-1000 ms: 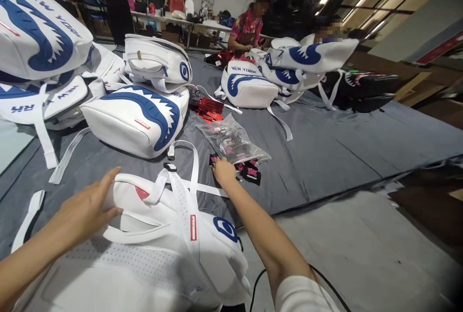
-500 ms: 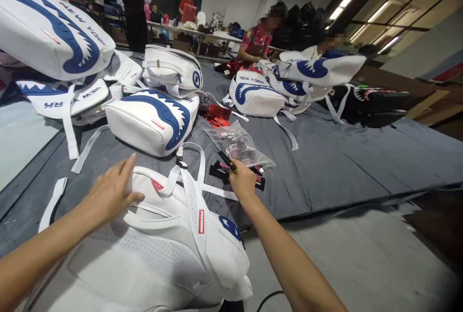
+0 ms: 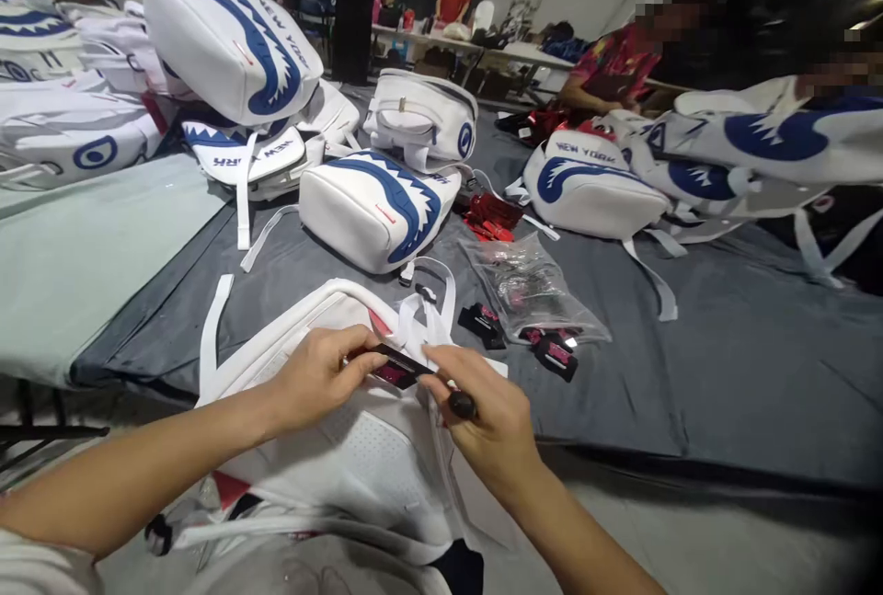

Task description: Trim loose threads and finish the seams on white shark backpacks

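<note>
A small black tag with pink print (image 3: 395, 369) is stretched between my two hands, above the white backpack (image 3: 376, 452) in front of me. My left hand (image 3: 318, 376) pinches its left end between thumb and fingers. At the right end, the fingertips of my right hand (image 3: 493, 404) grip the tag. A black-handled tool (image 3: 462, 405) is also tucked in my right hand, its rounded end showing; the rest is hidden by the fingers. The backpack's white straps (image 3: 414, 314) lie just beyond my hands. More black tags (image 3: 483, 324) lie on the table to the right.
A clear plastic bag (image 3: 534, 282) and red tags (image 3: 491, 218) lie on the grey-covered table (image 3: 621, 393). White backpacks with blue shark-mouth patterns (image 3: 372, 209) are piled at left and middle. More backpacks (image 3: 593, 181) stand at right, near a person in a patterned shirt (image 3: 611, 71).
My right hand has come from the tags on the table to above the backpack, bringing a black tag. My left hand has left the backpack's edge and now pinches that tag. The view has turned left.
</note>
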Demonstrator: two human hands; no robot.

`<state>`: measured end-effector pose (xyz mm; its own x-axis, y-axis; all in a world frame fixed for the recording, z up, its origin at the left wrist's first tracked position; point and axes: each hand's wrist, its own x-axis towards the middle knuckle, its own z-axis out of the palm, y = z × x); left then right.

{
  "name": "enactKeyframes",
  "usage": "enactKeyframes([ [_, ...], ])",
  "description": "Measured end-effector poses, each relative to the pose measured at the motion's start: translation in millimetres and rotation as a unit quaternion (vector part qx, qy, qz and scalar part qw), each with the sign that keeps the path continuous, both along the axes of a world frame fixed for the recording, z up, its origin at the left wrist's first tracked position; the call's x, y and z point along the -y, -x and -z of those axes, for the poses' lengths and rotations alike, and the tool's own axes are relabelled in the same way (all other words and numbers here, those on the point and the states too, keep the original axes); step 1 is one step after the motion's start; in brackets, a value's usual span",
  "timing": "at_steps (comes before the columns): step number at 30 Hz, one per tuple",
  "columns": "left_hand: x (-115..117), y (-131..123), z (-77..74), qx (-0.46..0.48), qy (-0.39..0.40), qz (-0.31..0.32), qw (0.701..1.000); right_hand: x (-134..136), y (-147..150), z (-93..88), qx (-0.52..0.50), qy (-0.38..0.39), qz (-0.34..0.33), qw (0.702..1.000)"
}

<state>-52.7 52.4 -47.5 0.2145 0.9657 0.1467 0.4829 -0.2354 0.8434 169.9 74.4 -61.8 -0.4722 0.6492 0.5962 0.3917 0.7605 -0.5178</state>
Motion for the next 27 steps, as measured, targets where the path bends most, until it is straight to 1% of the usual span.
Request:
enactKeyframes([
  [2, 11.5, 8.2, 0.9, -0.038, -0.13, 0.017, 0.991, -0.4, 4.9, -6.0, 0.016, 0.046, -0.036, 0.998],
  [3, 16.4, 14.0, 2.2, -0.066, -0.198, 0.014, 0.978, -0.8, 7.1, -7.0, 0.021, 0.058, -0.037, 0.997],
  [4, 20.7, 21.3, 4.5, -0.106, -0.251, -0.004, 0.962, -1.6, 9.2, -6.7, 0.023, 0.064, -0.023, 0.997],
  [5, 24.5, 29.8, 7.7, -0.155, -0.278, -0.037, 0.947, -2.8, 11.4, -5.3, 0.022, 0.068, -0.004, 0.997],
  [6, 27.9, 39.1, 11.8, -0.207, -0.275, -0.077, 0.936, -4.4, 13.9, -3.0, 0.024, 0.076, 0.014, 0.997],
  [7, 31.0, 48.7, 16.4, -0.254, -0.244, -0.112, 0.929, -6.3, 17.1, -0.6, 0.035, 0.092, 0.023, 0.995],
  [8, 33.8, 57.8, 21.3, -0.289, -0.199, -0.133, 0.927, -8.3, 21.3, 1.7, 0.064, 0.117, 0.025, 0.991],
  [10, 38.9, 71.9, 30.7, -0.31, -0.116, -0.14, 0.933, -11.6, 32.5, 4.0, 0.174, 0.176, 0.016, 0.969],
  [11, 41.1, 76.3, 34.7, -0.306, -0.098, -0.134, 0.938, -12.7, 39.4, 3.9, 0.24, 0.197, 0.011, 0.95],
  [13, 44.2, 80.2, 40.5, -0.296, -0.097, -0.131, 0.941, -14.0, 54.0, 2.4, 0.357, 0.214, 0.003, 0.909],
  [14, 44.9, 80.3, 42.5, -0.294, -0.106, -0.131, 0.941, -14.4, 60.9, 1.6, 0.398, 0.211, -0.001, 0.892],
  [16, 44.5, 79.0, 45.4, -0.295, -0.119, -0.128, 0.939, -15.3, 72.0, 1.3, 0.45, 0.202, -0.014, 0.87],
  [18, 42.3, 77.7, 47.5, -0.296, -0.123, -0.128, 0.939, -16.4, 78.3, 2.3, 0.481, 0.192, -0.031, 0.855],
  [21, 39.7, 77.7, 49.0, -0.291, -0.123, -0.129, 0.94, -16.2, 80.0, 0.9, 0.511, 0.159, -0.059, 0.843],
  [23, 40.1, 78.5, 49.1, -0.292, -0.125, -0.128, 0.94, -13.9, 80.0, -3.4, 0.518, 0.138, -0.058, 0.842],
  [25, 41.7, 79.5, 49.2, -0.294, -0.13, -0.126, 0.938, -11.1, 84.0, -7.8, 0.507, 0.137, -0.03, 0.85],
  [27, 43.3, 80.7, 50.6, -0.294, -0.14, -0.125, 0.937, -10.1, 94.1, -9.3, 0.478, 0.146, -0.009, 0.866],
])
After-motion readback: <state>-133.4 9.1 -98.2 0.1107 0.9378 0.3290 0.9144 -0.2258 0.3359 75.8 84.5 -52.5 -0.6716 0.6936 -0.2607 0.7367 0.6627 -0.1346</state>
